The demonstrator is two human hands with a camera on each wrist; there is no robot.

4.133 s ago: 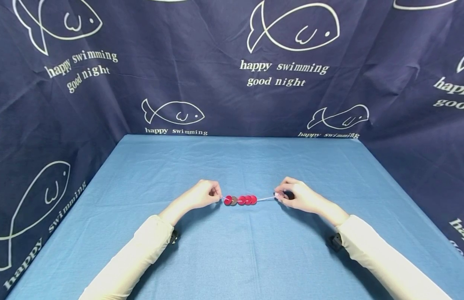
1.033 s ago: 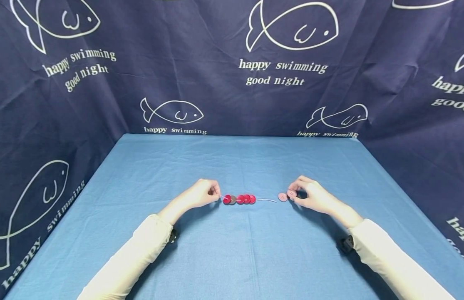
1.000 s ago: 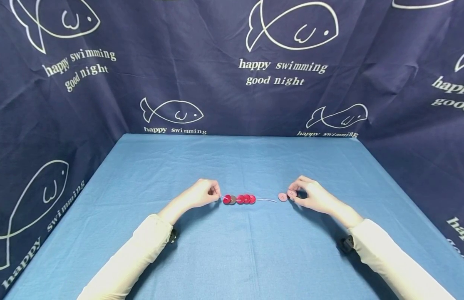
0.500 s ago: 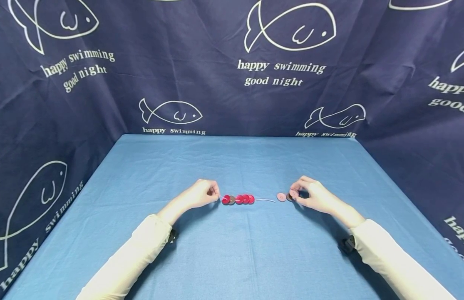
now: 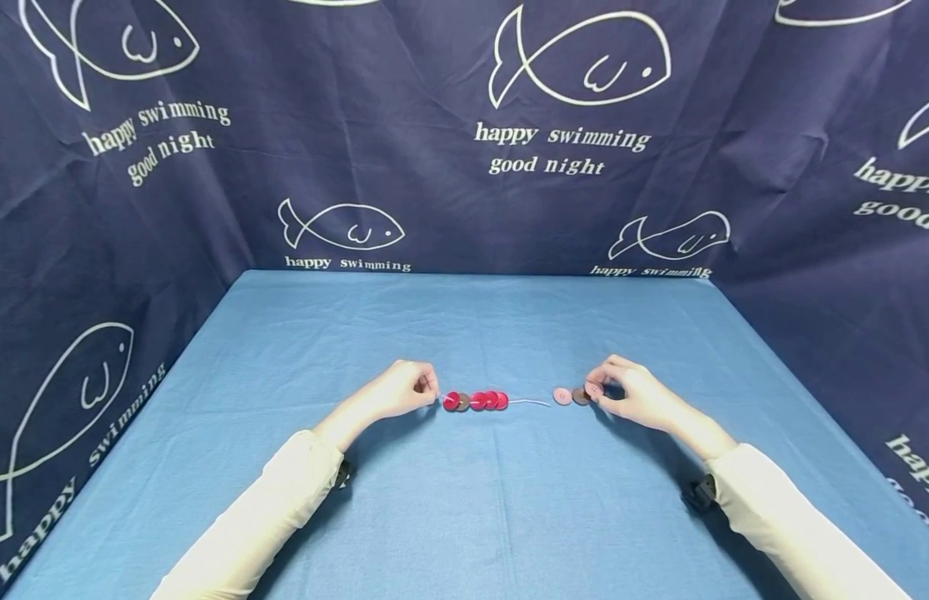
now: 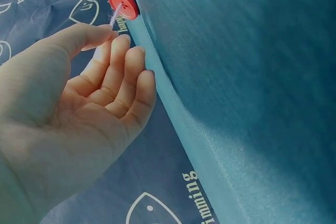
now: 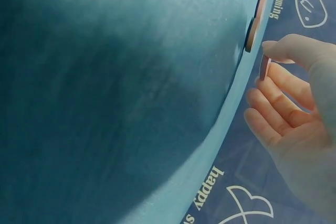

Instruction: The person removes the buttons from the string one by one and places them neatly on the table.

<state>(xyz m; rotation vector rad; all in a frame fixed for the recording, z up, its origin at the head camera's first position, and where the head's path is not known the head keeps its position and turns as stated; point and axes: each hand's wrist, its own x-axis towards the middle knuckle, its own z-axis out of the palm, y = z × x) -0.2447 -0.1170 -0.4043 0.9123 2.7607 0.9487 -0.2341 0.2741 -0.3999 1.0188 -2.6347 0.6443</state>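
My left hand (image 5: pixel 404 389) pinches the end of a white string (image 6: pixel 115 17) between thumb and index finger. Threaded on that string are several red buttons (image 5: pixel 477 401) and a brown button (image 5: pixel 462 402); the string's free end trails to the right on the cloth. Between the thumb and fingers of my right hand (image 5: pixel 627 392) is a pink button (image 7: pixel 264 68), seen edge-on in the right wrist view. Just left of that hand lie a loose brown button (image 5: pixel 580 396) and another pink button (image 5: pixel 561 396), in a row with the string.
A blue cloth (image 5: pixel 434 500) covers the table. Dark blue curtains (image 5: pixel 449 167) with white fish prints and lettering stand behind it and at both sides.
My right hand has moved right, away from the string end, and a pink button and a brown button now lie uncovered on the cloth. The left hand has stayed on the string.
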